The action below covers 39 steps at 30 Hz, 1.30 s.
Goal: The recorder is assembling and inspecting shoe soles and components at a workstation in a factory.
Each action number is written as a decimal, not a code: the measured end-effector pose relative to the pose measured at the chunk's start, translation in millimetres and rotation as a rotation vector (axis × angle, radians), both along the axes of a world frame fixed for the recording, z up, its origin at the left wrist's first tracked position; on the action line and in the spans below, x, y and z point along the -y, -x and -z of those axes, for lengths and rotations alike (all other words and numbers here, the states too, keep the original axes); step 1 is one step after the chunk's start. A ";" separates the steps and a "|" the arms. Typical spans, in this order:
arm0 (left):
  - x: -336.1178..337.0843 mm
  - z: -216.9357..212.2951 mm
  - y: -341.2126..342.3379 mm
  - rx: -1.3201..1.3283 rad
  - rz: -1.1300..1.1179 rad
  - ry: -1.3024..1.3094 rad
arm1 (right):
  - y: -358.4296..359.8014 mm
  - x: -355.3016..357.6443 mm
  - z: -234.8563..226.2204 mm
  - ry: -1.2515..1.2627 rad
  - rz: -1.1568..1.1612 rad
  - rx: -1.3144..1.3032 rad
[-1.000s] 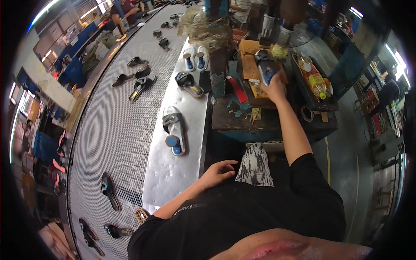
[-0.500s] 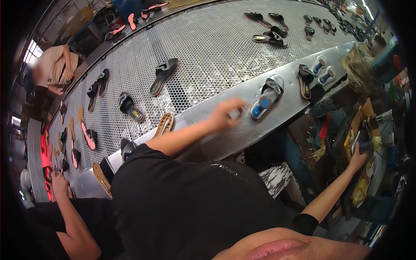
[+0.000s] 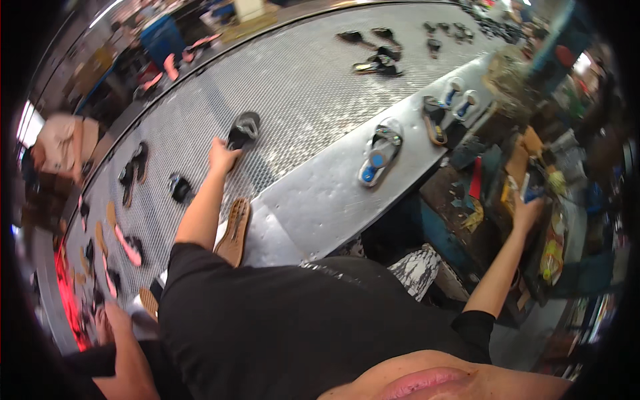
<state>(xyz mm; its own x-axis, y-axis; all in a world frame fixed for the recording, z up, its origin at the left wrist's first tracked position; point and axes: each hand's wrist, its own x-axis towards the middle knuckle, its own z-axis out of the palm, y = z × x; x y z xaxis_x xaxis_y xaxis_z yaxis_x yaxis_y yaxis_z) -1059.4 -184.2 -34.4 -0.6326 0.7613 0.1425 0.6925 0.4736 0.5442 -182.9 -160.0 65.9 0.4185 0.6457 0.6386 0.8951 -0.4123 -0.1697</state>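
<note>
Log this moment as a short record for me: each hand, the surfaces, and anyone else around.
Left hand: at the heel end of a black sandal; blur hides whether it grips
Right hand: holding a blue-and-dark piece at the cluttered workbench
Mesh surface: several dark sandals, some clustered toward the far end
Metal ledge: a white-and-blue sandal, with more footwear beyond it
Near left forearm: a brown sole
Others: a co-worker's hand at lower left

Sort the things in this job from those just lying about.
Likely in use:
- black sandal, in the left hand
- dark bluish item, in the right hand
- white form on the metal ledge

Apparently lying about:
- red strip
- yellowish bottle
</note>
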 end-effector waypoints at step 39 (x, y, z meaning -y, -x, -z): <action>132.0 -125.8 -402.4 1.401 1.244 -0.039 | 363.8 236.9 3.7 -0.239 -1.036 -0.887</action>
